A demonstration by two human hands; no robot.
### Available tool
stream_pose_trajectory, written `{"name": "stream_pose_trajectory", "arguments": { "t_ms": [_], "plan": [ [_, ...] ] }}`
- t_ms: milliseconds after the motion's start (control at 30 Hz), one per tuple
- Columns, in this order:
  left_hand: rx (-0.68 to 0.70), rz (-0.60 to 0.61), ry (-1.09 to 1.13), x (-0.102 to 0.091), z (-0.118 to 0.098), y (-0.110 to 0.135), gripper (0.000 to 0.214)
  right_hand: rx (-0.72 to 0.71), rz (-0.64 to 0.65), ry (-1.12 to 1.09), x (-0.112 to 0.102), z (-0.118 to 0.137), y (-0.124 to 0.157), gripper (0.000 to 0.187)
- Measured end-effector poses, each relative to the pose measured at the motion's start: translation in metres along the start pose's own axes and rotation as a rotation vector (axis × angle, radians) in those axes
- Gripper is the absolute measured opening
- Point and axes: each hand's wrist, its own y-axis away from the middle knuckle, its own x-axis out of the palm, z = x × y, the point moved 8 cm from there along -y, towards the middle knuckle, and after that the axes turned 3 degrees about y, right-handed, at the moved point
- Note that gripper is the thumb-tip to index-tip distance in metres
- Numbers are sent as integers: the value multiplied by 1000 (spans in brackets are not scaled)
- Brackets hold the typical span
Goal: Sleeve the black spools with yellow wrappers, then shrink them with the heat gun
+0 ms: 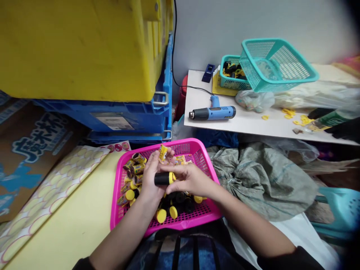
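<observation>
black cylinder (162,179), yellow cap, pinched by right hand (191,180); left hand (152,176) half-open beside it, above pink mesh basket (180,143)

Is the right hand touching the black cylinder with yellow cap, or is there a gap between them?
Touching. The head view shows the right hand with its fingers closed on the yellow cap of the black cylinder, with no gap.

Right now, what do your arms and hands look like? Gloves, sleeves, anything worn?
The left hand and right hand are bare, with no gloves, and no watch or band shows. Black sleeves end near the elbows: left sleeve, right sleeve.
</observation>
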Motion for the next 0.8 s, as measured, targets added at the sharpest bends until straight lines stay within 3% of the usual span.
{"name": "stream_pose_trajectory", "arguments": {
  "t_ms": [167,300,367,533,700,800],
  "plan": [
    [143,-83,-71,-7,-4,8,27,-27,6,194,8,-11,-2,58],
    [247,-47,-295,0,-15,15,29,-53,-53,129,11,-22,-2,55],
    [232,-25,-273,0,-19,11,30,-112,-161,155,0,-14,1,50],
    [276,-20,-207,-14,-38,-2,30,-223,-335,598,-31,25,5,34],
    [193,-21,-224,-26,-37,-6,30,-91,-270,452,-35,18,-4,34],
    [147,-20,-170,-25,-31,-4,31,-172,-259,405,-29,20,-7,39]
  ]
}}
